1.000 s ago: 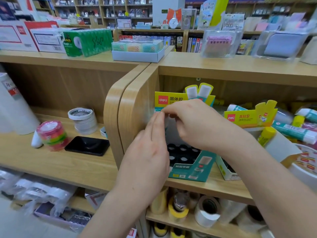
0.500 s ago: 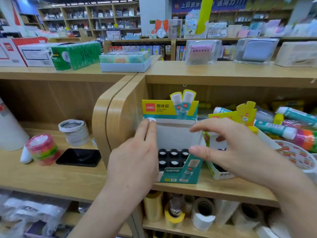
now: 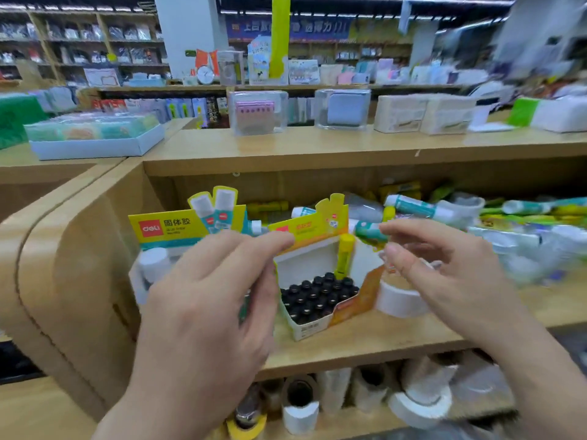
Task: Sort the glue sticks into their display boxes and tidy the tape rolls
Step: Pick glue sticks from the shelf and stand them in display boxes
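Glue stick (image 3: 345, 258), a yellow plastic cylinder, stands upright in the back right corner of the orange display box (image 3: 317, 327), just beyond the fingertips of both hands. The left hand (image 3: 203, 306) shows its back to the camera, its fingers (image 3: 273, 244) stretched nearly straight and released; the forefinger tip reaches the edge of the box's cardboard header, though blur hides whether it touches. The right hand (image 3: 451, 274) hovers at the box's right side with thumb and forefinger (image 3: 394, 228) gently curved and apart, gripping nothing that can be made out; a clear, smeared shape by its palm cannot be identified.

The orange box is folded card with a white inside and a floor of round black sockets in rows. To its left, partly behind the left hand, stands a teal-and-yellow display box (image 3: 178, 227) with a printed header, holding a white-capped glue stick (image 3: 154, 263). A flat white tape roll (image 3: 397, 301) lies just beside the orange box's right wall. All rest on a pale wooden shelf (image 3: 381, 341). Behind, loose glue sticks (image 3: 416, 206) in teal and white lie heaped on their sides. On the shelf below stand more tape rolls (image 3: 300, 411), white and yellow.
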### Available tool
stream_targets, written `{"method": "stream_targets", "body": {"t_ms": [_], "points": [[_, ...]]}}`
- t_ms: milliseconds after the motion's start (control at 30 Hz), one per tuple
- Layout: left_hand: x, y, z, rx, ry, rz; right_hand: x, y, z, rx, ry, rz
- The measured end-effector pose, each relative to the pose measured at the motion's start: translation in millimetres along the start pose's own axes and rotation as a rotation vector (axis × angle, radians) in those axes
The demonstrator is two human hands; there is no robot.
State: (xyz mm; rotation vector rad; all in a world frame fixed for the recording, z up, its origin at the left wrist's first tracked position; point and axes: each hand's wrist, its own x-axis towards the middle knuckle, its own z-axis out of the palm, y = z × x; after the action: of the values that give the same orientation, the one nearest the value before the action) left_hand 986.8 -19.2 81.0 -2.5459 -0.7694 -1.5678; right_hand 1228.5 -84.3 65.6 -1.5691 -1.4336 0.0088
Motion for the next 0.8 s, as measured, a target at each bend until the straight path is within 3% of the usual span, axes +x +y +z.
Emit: {"method": "stream_targets", "body": {"t_ms": [100,267,500,633,733,800], "points": [[14,20,25,-0.034,-0.060,0.032,10,24,-39,-0.148,0.004,0.079],[45,50,82,0.046,-0.216,0.076,34,70,-74,-0.439,-0.152,0.150],[108,60,198,0.536,-0.730,0.064,72,105,-58,-0.487,-0.381,-0.044],[113,54,233,0.591,-0.892,0.080,89,127,-54,-0.480,-0.512,-0.049],[115,48,234,0.511,-0.890,0.056,99,139,-62,-0.248,-0.511,-0.020],[115,45,224,0.283,-0.739,-0.055,108,142,-66,-0.159,-0.466,-0.054]]}}
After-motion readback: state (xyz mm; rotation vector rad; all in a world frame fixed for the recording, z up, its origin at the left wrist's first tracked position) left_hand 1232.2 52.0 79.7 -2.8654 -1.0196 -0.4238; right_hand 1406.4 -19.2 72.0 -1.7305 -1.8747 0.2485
